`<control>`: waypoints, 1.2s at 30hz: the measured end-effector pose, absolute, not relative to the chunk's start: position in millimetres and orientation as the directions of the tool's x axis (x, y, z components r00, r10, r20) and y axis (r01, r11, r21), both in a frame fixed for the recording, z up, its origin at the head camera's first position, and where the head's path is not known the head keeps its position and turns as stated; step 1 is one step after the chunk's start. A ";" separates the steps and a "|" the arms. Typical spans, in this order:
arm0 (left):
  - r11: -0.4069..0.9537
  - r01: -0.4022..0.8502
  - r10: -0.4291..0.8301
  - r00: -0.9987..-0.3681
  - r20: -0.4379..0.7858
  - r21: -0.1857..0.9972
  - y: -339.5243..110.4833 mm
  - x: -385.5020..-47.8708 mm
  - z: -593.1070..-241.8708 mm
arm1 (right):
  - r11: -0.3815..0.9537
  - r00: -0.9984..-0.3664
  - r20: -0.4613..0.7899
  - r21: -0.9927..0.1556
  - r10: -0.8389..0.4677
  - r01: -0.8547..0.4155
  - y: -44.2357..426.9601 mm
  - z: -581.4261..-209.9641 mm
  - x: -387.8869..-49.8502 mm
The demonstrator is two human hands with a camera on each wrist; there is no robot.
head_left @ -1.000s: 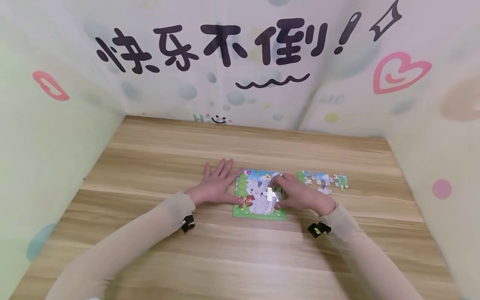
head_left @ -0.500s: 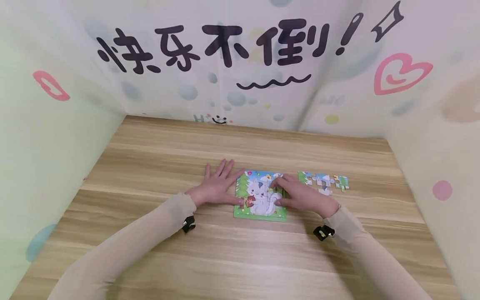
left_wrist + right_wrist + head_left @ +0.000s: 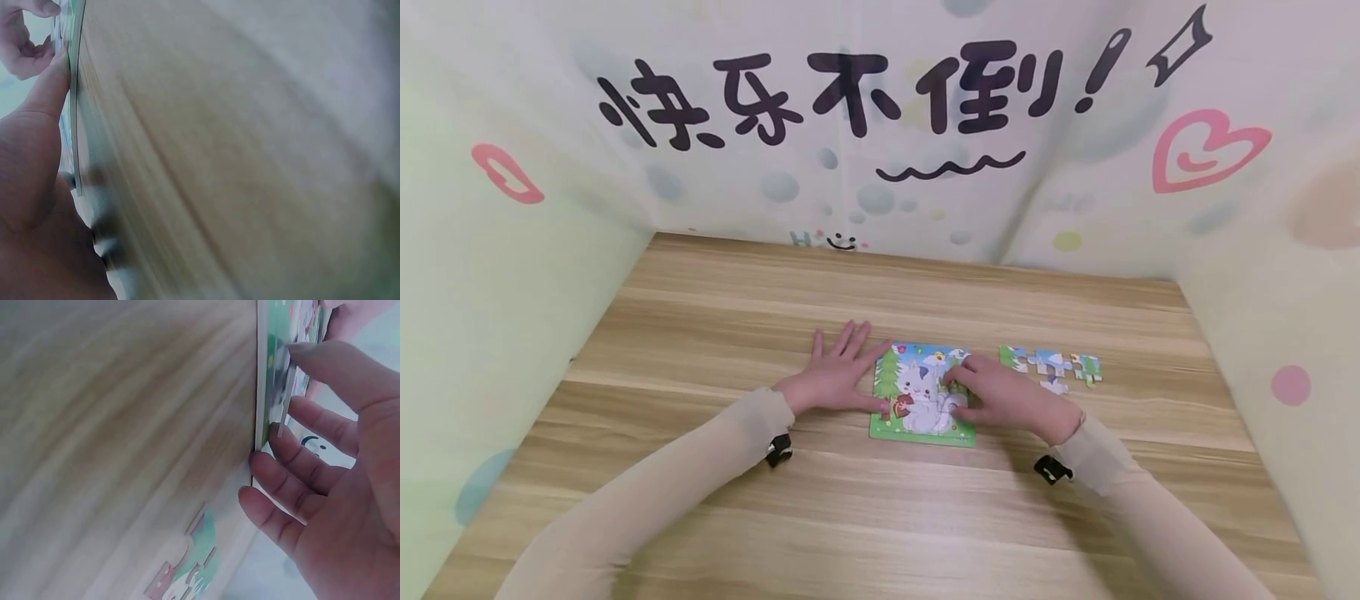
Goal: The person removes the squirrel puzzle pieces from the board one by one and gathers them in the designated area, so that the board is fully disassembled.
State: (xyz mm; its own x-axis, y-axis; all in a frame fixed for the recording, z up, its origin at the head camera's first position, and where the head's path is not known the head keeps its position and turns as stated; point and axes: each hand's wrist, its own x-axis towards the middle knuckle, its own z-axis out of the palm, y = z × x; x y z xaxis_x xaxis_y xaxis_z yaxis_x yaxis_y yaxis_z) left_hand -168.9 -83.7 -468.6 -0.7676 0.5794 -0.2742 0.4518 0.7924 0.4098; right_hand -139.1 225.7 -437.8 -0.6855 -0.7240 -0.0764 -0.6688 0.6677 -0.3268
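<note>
A puzzle board [image 3: 917,427] with a grey squirrel-like animal and green trees lies flat between both hands. On its left edge rest the thumb and index finger of my left hand [image 3: 831,382], whose fingers are spread. My right hand [image 3: 1011,402] is over the board's right side. In the right wrist view, my right hand [image 3: 350,444] pinches a thin puzzle piece [image 3: 287,394] between thumb and fingers, tilted against the board [image 3: 262,375]. The left wrist view shows the left thumb [image 3: 50,84] on the board's edge.
Several loose pieces, among them a green one [image 3: 1012,358] and a blue one [image 3: 1049,361], lie on the wooden table [image 3: 850,517] to the right of the right hand. Printed curtain walls [image 3: 760,200] stand around the table's back and sides.
The bright white, piece-shaped patch near the right fingertips has turned grey and blends with the picture. My right hand has shifted slightly; my left hand keeps its place on the board.
</note>
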 end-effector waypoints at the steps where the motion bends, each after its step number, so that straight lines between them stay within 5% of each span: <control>1: 0.793 0.451 0.579 -0.767 -0.278 0.409 -83.7 -168.8 -468.0 | 0.663 -0.681 -0.068 -0.319 -0.729 -0.677 225.5 -437.1 -138.2; 36: 0.789 0.450 0.581 -0.768 -0.269 0.419 -83.7 -169.9 -470.7 | 0.696 -0.738 0.240 -0.246 -0.631 -0.675 316.8 -432.0 -102.1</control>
